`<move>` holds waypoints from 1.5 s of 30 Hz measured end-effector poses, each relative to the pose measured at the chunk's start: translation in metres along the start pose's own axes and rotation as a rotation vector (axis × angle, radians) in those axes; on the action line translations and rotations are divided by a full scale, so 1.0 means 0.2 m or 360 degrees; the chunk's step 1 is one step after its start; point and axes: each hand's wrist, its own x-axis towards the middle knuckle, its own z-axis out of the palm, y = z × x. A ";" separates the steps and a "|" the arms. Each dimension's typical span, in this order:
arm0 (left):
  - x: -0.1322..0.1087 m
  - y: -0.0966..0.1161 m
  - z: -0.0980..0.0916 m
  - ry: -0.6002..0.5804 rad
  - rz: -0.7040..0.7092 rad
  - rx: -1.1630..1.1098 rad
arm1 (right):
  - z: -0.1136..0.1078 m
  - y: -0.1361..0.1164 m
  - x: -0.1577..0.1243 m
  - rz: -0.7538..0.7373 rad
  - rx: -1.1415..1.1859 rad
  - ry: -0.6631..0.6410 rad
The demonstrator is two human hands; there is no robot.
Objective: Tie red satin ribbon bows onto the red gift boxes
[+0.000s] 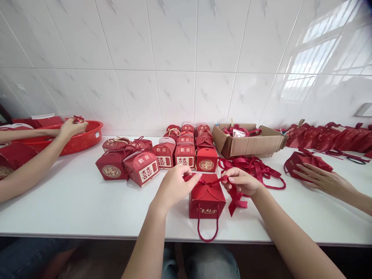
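A small red gift box [207, 201] with gold lettering and a cord handle stands on the white table [72, 201] in front of me. Across its top runs a dark red ribbon [213, 181]. My left hand [174, 186] pinches the ribbon's left end above the box. At the right, my right hand [242, 181] pinches the other part of the ribbon, whose tails [236, 201] hang down beside the box.
Finished red boxes [180, 153] stand in rows behind. A cardboard carton [247, 143] with ribbons, loose ribbons [255, 166] and flat red boxes [328, 137] lie right. A co-worker's hand [322, 178] touches a red box; other hands [71, 126] reach a red basin [84, 139].
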 end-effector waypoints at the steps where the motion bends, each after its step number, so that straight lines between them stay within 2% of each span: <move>1: 0.00 0.01 0.01 -0.0003 0.0044 -0.0022 | 0.01 0.00 0.00 -0.0018 0.0003 0.0016; 5: 0.00 0.06 0.07 0.0002 0.0230 -0.0184 | 0.05 -0.02 0.00 -0.0036 0.0091 -0.0023; 10: 0.01 0.11 0.13 -0.0117 0.0224 -0.0310 | 0.09 -0.03 0.01 -0.0073 0.0112 -0.0073; 16: 0.02 0.11 0.16 0.0004 0.0071 -0.0398 | 0.09 0.00 0.02 -0.0083 0.0055 0.0154; 21: 0.03 0.11 0.19 0.0057 0.0092 -0.0396 | 0.15 -0.01 0.02 -0.0060 -0.0114 0.0235; 26: 0.04 0.12 0.19 0.0103 0.0081 -0.0377 | 0.20 -0.02 0.03 -0.0107 -0.0181 0.0315; 34: 0.03 0.14 0.18 0.0120 0.0072 -0.0438 | 0.21 0.00 0.04 -0.0180 -0.0359 0.0365; 40: 0.03 0.15 0.18 0.0026 -0.0032 -0.0543 | 0.22 0.02 0.04 -0.0213 -0.0358 0.0354; 45: 0.03 0.14 0.18 -0.0018 0.0050 -0.0580 | 0.23 0.01 0.03 -0.0194 -0.0434 0.0359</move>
